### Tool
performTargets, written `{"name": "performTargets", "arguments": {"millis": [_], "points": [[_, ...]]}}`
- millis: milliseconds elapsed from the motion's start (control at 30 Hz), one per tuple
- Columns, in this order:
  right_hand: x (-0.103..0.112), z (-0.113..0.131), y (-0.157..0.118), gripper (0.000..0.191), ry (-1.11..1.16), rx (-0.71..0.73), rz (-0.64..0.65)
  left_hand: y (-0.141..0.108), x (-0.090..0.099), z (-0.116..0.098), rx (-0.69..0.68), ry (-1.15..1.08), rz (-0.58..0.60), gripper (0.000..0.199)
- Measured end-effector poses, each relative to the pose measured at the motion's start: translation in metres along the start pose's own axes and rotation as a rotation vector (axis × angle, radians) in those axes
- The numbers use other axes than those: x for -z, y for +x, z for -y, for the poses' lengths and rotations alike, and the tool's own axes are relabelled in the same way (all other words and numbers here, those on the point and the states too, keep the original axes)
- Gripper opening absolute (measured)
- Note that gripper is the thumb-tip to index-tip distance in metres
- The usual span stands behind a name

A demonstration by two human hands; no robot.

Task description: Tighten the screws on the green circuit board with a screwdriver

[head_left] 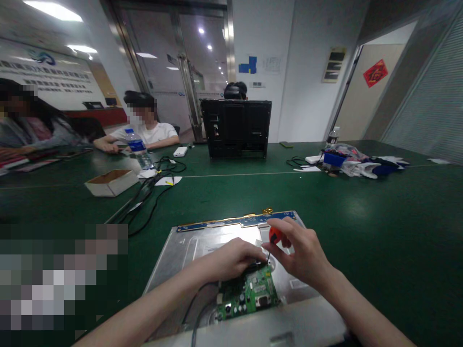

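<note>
A silver metal panel (181, 260) lies on the green table, with a blue circuit strip (217, 223) along its far edge. On the panel's near part is a green circuit board (253, 291). My right hand (300, 246) is closed on a screwdriver with an orange-red handle (275, 235); its shaft points down at the board's far right corner. My left hand (238, 258) rests over the far edge of the board, fingers reaching to the screwdriver's tip. Its fingers are bent together, and what they hold, if anything, is hidden.
Black cables (146, 193), an open box (111, 183) and a water bottle (137, 149) stand left. A black monitor back (237, 127) is at the far side. Bags and gloves (361, 164) lie at right. People sit at the left and behind the monitor.
</note>
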State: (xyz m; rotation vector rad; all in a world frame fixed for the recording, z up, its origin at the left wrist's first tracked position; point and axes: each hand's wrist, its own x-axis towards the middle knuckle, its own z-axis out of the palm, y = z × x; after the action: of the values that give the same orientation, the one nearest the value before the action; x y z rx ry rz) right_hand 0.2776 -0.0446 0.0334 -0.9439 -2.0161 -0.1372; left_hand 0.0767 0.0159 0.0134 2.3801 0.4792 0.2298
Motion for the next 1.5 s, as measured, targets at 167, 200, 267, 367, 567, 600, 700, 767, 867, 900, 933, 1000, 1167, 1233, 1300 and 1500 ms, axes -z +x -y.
{"name": "performTargets", "arguments": {"millis": [167,200,267,367,567,600,700,767,867,900,933,1000,1167,1233,1300,1500], "points": [[0.0018,0.0032,0.0012,0.046,0.075,-0.044,0.042,0.0006,0.0014,-0.0028,0.005,0.007,0.007,0.045],[0.0021,0.0040,0.0016,0.048,0.087,-0.047,0.045,0.0005,0.0018,-0.0035,0.006,0.003,0.007,0.046],[0.0022,0.0049,0.0020,0.050,0.099,-0.049,0.042,0.0004,0.0023,-0.0046,0.008,-0.004,0.010,0.047],[0.0013,0.0043,0.0017,0.048,0.083,-0.048,0.024,0.0000,0.0029,-0.0048,0.003,-0.009,0.009,0.049],[0.0005,-0.0003,-0.0001,0.044,-0.001,-0.005,0.007,-0.0006,0.0018,-0.0013,0.003,-0.001,0.013,0.049],[0.0009,-0.0004,-0.0001,0.044,-0.008,-0.002,0.021,-0.0007,0.0014,-0.0007,0.000,0.003,0.008,0.048],[0.0024,0.0014,0.0006,0.051,-0.001,-0.015,0.072,-0.0005,0.0006,-0.0003,-0.004,0.001,0.008,0.045],[0.0028,0.0036,0.0013,0.055,0.012,-0.030,0.078,-0.0001,0.0008,-0.0014,0.001,-0.014,0.016,0.045],[0.0021,0.0055,0.0016,0.053,0.047,-0.058,0.055,0.0005,0.0018,-0.0032,0.014,-0.031,0.020,0.046],[0.0016,0.0054,0.0014,0.051,0.057,-0.068,0.050,0.0005,0.0021,-0.0034,0.014,-0.034,0.020,0.047],[0.0011,0.0049,0.0012,0.050,0.059,-0.073,0.047,0.0005,0.0023,-0.0034,0.011,-0.036,0.019,0.048],[0.0003,0.0032,0.0006,0.046,0.034,-0.067,0.039,0.0001,0.0025,-0.0028,0.002,-0.032,0.018,0.048],[0.0018,0.0002,0.0002,0.042,-0.043,0.004,0.041,-0.0001,0.0023,-0.0024,0.004,0.009,0.016,0.042],[0.0034,0.0012,0.0009,0.045,-0.019,-0.002,0.057,0.0002,0.0023,-0.0034,0.007,0.013,0.017,0.040],[0.0047,0.0031,0.0019,0.048,0.028,-0.026,0.065,0.0004,0.0023,-0.0046,0.013,0.015,0.016,0.039],[0.0047,0.0057,0.0033,0.044,0.078,-0.075,0.058,-0.0002,0.0019,-0.0027,0.008,-0.009,0.012,0.046]]}}
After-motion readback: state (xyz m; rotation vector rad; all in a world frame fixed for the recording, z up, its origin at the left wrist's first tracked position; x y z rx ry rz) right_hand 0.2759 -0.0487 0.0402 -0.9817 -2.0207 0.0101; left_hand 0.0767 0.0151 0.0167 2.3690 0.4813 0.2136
